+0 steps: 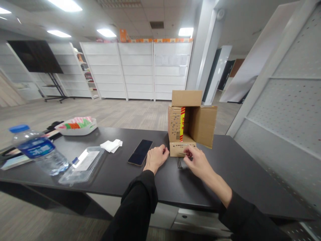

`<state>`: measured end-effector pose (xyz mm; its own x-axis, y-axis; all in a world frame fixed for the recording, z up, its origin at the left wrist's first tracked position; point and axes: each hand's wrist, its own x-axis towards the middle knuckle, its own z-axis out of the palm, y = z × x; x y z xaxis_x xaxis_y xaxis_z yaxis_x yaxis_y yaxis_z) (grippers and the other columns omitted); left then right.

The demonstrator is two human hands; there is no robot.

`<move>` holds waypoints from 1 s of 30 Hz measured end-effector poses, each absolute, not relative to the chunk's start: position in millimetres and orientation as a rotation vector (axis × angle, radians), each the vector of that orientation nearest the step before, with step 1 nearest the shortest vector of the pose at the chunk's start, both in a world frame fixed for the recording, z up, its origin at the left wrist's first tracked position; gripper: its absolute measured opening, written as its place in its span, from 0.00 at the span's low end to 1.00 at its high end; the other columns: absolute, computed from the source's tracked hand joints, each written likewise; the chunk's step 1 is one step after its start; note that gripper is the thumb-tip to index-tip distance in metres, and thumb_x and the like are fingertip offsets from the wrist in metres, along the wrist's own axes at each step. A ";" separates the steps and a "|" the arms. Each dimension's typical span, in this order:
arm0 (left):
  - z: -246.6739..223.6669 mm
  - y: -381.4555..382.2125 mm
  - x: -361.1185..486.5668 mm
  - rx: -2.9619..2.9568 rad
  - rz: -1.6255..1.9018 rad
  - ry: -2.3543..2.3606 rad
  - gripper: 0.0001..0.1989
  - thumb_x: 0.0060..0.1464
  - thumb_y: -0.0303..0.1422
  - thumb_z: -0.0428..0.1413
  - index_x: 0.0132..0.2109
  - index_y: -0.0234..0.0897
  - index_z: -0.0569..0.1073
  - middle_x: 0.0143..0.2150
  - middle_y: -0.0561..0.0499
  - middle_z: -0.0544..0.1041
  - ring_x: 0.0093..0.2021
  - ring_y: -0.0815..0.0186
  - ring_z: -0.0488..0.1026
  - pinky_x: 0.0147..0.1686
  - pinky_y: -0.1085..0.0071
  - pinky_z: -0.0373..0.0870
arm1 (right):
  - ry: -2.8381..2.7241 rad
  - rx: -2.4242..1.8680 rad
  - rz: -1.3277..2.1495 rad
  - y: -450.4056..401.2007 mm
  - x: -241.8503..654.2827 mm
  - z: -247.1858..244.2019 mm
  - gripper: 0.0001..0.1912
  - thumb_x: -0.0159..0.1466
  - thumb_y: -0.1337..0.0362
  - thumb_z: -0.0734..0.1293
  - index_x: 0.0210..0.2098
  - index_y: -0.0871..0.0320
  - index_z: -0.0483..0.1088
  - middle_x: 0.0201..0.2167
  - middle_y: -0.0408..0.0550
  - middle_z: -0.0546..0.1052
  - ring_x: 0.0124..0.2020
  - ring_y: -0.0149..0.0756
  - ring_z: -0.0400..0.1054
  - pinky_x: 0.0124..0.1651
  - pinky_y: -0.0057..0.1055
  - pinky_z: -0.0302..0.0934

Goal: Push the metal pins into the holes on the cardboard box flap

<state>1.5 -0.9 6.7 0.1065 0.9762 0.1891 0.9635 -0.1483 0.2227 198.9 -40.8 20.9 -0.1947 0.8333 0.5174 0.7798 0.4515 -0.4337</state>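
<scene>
A cardboard box (175, 124) stands on the dark table with its flaps spread and its opening towards me. Its lower front flap (177, 152) hangs down and carries a row of small dark holes or dots. My right hand (197, 160) is in front of this flap, pinching a thin rod (182, 153) that points left. Just below lie a few thin dark rods (179, 163) on the tabletop. Resting on the table at the box's left corner, my left hand (156, 157) has its fingers curled, with nothing visible in them.
Left of my hands lie a phone (140, 152), a crumpled tissue (111, 145) and a clear plastic case (84, 165). Farther left are a water bottle (40, 150) and a white basket (77, 130) with colourful packets. A perforated panel (288, 110) borders the table's right side.
</scene>
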 end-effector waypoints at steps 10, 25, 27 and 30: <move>7.7 -1.1 1.1 2.311 0.451 2.017 0.18 0.64 0.41 0.42 0.41 0.42 0.75 0.37 0.46 0.81 0.39 0.59 0.79 0.37 0.69 0.66 | -1.976 -1.256 0.181 -68.6 210.7 -14.1 0.05 0.62 0.70 0.60 0.32 0.55 0.66 0.31 0.47 0.73 0.36 0.38 0.67 0.40 0.34 0.60; 10.2 -1.9 2.0 2.277 0.432 2.031 0.18 0.64 0.42 0.42 0.41 0.42 0.75 0.38 0.46 0.81 0.41 0.59 0.79 0.38 0.69 0.66 | -2.071 -1.249 0.258 -72.1 210.0 -16.7 0.07 0.63 0.72 0.60 0.32 0.55 0.65 0.32 0.46 0.72 0.38 0.39 0.66 0.42 0.36 0.59; 8.3 -1.2 1.4 2.302 0.444 2.022 0.19 0.64 0.42 0.42 0.41 0.42 0.75 0.38 0.45 0.81 0.40 0.58 0.79 0.37 0.69 0.66 | -2.083 -1.248 0.270 -71.7 209.6 -17.2 0.07 0.63 0.72 0.60 0.32 0.55 0.66 0.33 0.46 0.72 0.38 0.39 0.66 0.42 0.36 0.59; 6.7 -0.5 0.9 2.317 0.459 2.016 0.18 0.64 0.42 0.42 0.41 0.42 0.75 0.37 0.45 0.81 0.39 0.58 0.79 0.37 0.68 0.66 | -2.099 -1.250 0.275 -70.6 208.8 -17.5 0.07 0.63 0.73 0.60 0.33 0.55 0.66 0.33 0.46 0.72 0.38 0.39 0.66 0.42 0.36 0.59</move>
